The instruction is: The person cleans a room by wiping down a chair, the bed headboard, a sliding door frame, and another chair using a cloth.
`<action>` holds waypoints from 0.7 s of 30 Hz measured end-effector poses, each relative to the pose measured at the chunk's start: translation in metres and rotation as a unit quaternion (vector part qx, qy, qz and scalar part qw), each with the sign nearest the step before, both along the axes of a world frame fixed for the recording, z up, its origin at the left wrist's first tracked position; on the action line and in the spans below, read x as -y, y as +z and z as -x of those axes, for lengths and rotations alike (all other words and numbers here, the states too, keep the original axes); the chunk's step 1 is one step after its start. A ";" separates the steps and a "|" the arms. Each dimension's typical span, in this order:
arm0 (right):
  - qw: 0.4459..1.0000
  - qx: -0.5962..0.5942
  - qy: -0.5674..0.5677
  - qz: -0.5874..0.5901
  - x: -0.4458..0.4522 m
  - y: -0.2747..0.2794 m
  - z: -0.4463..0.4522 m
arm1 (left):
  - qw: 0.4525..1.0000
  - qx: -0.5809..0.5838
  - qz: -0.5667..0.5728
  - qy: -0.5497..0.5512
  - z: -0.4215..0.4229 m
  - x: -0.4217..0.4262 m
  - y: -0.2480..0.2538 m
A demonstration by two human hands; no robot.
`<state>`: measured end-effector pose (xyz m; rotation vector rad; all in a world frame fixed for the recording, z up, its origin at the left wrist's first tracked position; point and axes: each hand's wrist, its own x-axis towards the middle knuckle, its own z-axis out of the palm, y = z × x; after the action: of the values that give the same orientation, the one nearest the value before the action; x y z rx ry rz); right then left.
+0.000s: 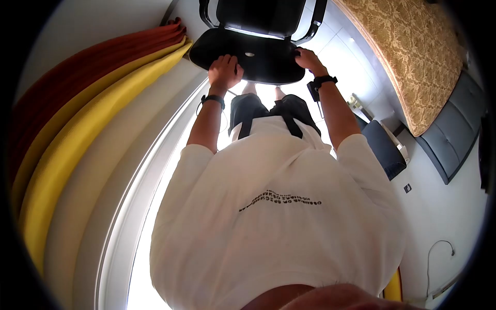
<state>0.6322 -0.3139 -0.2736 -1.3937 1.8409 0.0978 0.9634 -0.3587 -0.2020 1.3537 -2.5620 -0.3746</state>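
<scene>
A black office chair stands in front of me, its seat (268,64) facing up and its backrest (261,15) at the top of the view. My left hand (226,72) is closed, fingers curled over the left part of the seat's near edge. At the seat's right side, my right hand (309,59) grips the edge with bent fingers, the tips partly hidden. Between both hands a small pale oval (249,54) shows on the seat; I cannot tell whether it is a mark or an object. Each wrist wears a dark band.
A bed with a gold patterned cover (403,46) is on the right, beside a grey padded headboard (450,129). Nearer stands a dark padded seat (383,147). Red and yellow curtains (77,129) hang on the left by a bright window. A cable (429,263) shows at lower right.
</scene>
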 end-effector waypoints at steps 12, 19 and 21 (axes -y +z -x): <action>0.948 0.166 0.155 0.222 -0.035 0.097 -0.089 | 0.999 -0.017 0.029 -0.003 0.001 0.002 -0.003; 0.979 0.092 0.134 0.125 -0.059 0.113 -0.055 | 1.000 -0.004 -0.009 -0.016 0.004 0.007 -0.001; 0.969 0.091 0.139 0.184 -0.059 0.108 -0.077 | 0.999 0.031 -0.020 -0.018 0.003 0.005 0.001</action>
<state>0.7091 -0.2551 -0.1653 -1.8487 1.5531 -0.2334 0.9601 -0.3638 -0.2006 1.3533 -2.6463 -0.3984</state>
